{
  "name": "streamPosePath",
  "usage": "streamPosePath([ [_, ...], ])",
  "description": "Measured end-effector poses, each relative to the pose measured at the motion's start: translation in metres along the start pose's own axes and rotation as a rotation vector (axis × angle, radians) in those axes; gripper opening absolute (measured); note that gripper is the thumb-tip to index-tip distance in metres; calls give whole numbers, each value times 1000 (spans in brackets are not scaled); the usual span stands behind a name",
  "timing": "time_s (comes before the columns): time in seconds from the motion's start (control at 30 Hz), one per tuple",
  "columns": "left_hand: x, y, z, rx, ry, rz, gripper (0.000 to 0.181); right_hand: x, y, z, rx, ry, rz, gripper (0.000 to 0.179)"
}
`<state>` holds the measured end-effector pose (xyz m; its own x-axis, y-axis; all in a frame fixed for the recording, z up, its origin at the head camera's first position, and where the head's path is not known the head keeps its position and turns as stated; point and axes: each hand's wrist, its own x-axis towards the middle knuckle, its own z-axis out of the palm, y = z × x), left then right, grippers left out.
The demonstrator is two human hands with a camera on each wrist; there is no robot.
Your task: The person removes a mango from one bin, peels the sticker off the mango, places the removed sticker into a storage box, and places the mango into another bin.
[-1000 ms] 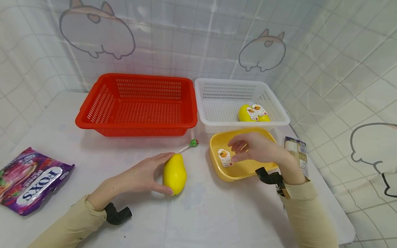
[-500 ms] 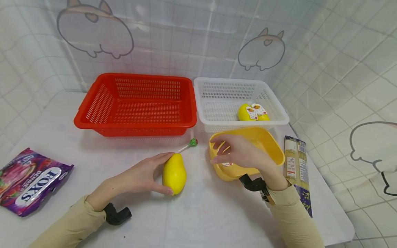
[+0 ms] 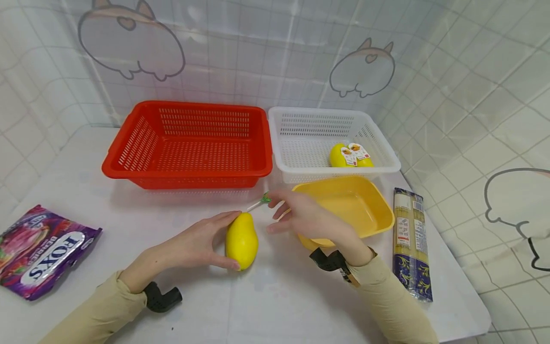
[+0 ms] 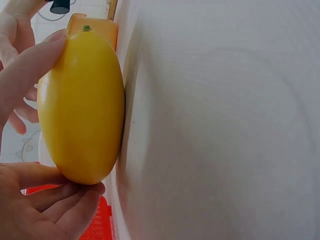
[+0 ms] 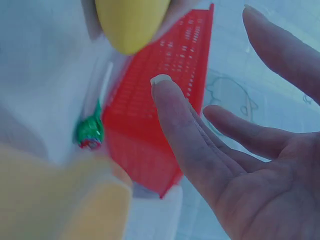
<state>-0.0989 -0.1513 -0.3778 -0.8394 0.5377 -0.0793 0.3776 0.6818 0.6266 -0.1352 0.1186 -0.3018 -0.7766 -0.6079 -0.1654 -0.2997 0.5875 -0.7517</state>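
Observation:
My left hand [image 3: 195, 243] holds a smooth yellow mango [image 3: 242, 241] on the table, thumb at one end and fingers at the other. In the left wrist view, the mango [image 4: 82, 110] shows a small green stem. My right hand [image 3: 302, 215] hovers over the left rim of a yellow tub [image 3: 365, 205], fingers loosely bent with nothing between them. Its fingertips point toward the mango, apart from it. A lollipop [image 3: 258, 204] in a green wrapper lies behind the mango; in the right wrist view, the lollipop head [image 5: 90, 131] is below the open right fingers.
Behind stand a red basket [image 3: 193, 181] and a white basket [image 3: 301, 170] with yellow fruit [image 3: 339, 155] bearing labels. A purple FOX'S bag [image 3: 47, 253] lies left. A blue-and-gold clear packet [image 3: 412, 243] lies near the table's right edge.
My right hand has moved left from over the yellow tub toward the mango. It now hides the tub's label, and the packet at right is uncovered. My left hand and the mango stay put.

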Motion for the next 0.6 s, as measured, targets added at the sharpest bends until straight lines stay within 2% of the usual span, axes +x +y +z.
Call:
streamPosePath([
  [0.13,0,0,0,12,7,15,115,3,3,9,10,-20,-21,67],
  [0.33,0,1,0,3,-6,-6,117,7,6,21,17,-57,4,79],
  [0.6,1,2,0,-2,-11,-9,116,14,11,34,27,-128,22,82],
])
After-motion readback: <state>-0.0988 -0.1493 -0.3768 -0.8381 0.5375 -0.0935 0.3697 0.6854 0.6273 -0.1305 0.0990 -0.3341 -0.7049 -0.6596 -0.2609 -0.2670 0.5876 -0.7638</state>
